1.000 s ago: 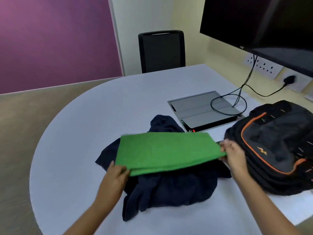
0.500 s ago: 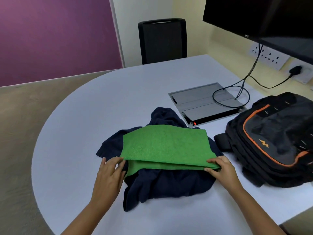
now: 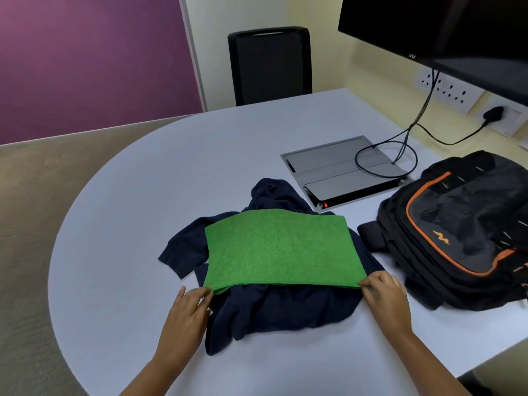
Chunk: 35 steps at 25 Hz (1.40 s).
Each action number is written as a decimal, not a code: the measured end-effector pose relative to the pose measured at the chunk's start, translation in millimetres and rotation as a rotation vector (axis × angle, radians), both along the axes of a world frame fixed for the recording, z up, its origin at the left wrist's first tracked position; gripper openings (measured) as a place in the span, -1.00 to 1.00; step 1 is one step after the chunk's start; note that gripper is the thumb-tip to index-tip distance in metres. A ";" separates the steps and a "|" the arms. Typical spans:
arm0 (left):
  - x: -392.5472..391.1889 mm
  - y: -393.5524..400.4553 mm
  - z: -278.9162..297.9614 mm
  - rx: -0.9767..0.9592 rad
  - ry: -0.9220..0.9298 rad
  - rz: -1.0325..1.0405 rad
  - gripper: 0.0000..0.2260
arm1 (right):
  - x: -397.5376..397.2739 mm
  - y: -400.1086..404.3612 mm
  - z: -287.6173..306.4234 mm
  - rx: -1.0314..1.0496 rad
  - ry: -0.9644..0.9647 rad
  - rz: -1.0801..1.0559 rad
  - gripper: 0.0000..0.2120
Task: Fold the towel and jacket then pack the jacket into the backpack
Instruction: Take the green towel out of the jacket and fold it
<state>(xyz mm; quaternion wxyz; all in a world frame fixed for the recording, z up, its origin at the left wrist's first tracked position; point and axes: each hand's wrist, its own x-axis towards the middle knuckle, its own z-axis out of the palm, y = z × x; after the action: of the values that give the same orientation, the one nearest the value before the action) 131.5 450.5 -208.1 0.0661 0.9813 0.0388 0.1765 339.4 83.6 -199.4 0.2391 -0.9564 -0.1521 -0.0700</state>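
Observation:
A green towel (image 3: 281, 251), folded into a flat rectangle, lies on top of a crumpled navy jacket (image 3: 285, 308) in the middle of the white table (image 3: 137, 230). My left hand (image 3: 190, 308) lies beside the towel's near left corner, its straight fingers touching that corner. My right hand (image 3: 384, 295) pinches the towel's near right corner with curled fingers. A black backpack (image 3: 457, 232) with orange trim lies to the right of the jacket, close to my right hand.
A grey cable box (image 3: 337, 167) set in the table, with black cables (image 3: 405, 144) running out of it, sits behind the jacket. A dark screen (image 3: 445, 27) hangs at the upper right. A black chair (image 3: 270, 64) stands at the table's far side.
The towel has come down from the air onto the jacket, and its upper layer now lines up with the lower one. Both hands moved to its near corners.

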 end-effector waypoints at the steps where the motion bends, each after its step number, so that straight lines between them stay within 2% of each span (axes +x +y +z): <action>1: 0.6 -1.8 -3.4 -0.014 0.027 0.005 -0.68 | -1.4 -1.9 -4.5 0.004 0.018 0.016 -0.82; 3: 3.7 -6.5 -6.9 -0.159 0.084 0.086 -0.67 | -4.4 -3.3 -11.1 0.070 0.093 0.045 -0.78; 4: 5.7 -10.8 -4.9 -0.320 0.114 0.201 -0.70 | -6.1 -2.5 -11.8 0.148 0.162 0.028 -0.74; 6: 15.0 -19.2 -1.5 -0.835 0.154 0.519 -0.79 | -7.8 1.0 -7.7 0.391 0.334 -0.128 -0.73; 8: 27.9 -20.2 3.6 -1.496 0.110 0.778 -0.87 | -4.7 9.8 1.2 0.689 0.540 -0.386 -0.73; 9: 32.3 -18.2 6.0 -1.746 0.110 0.849 -0.81 | -2.3 15.3 5.1 0.809 0.656 -0.472 -0.71; 11: 38.0 -13.8 9.6 -1.951 0.157 0.879 -0.73 | 2.5 25.9 13.7 0.947 0.827 -0.542 -0.68; 14: 45.1 -15.7 20.0 -1.991 0.239 0.903 -0.79 | 6.0 35.9 22.7 1.115 0.906 -0.608 -0.63; 18: 50.4 -10.3 27.8 -2.005 0.225 1.003 -0.85 | 6.3 37.8 20.7 1.344 0.867 -0.708 -0.55; 21: 50.6 -2.5 34.0 -2.046 0.037 1.040 -0.87 | 2.4 44.5 29.5 1.440 0.728 -0.725 -0.60; 24: 56.4 -1.9 56.6 -1.934 -0.193 0.938 -0.87 | 4.9 59.6 51.2 1.403 0.522 -0.700 -0.71; 26: 61.0 -9.1 78.4 -1.795 -0.234 0.816 -0.89 | 10.2 74.9 70.8 1.301 0.402 -0.610 -0.69; 29: 68.7 -28.0 108.0 -1.669 -0.237 0.652 -0.94 | 4.2 116.2 107.4 1.151 0.311 -0.348 -0.67; 33: 81.2 -58.6 126.7 -1.559 -0.149 0.462 -0.96 | -42.2 181.2 129.0 0.963 0.370 0.126 -0.54; 35: 84.6 -69.4 131.8 -1.493 -0.120 0.432 -0.93 | -63.5 197.3 130.3 0.915 0.407 0.251 -0.51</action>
<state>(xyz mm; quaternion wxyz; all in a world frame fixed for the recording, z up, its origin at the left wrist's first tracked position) 216.1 381.1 -76.3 0.6753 0.6365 0.3338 0.1655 275.9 280.9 -69.1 0.6642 -0.7227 -0.1700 0.0875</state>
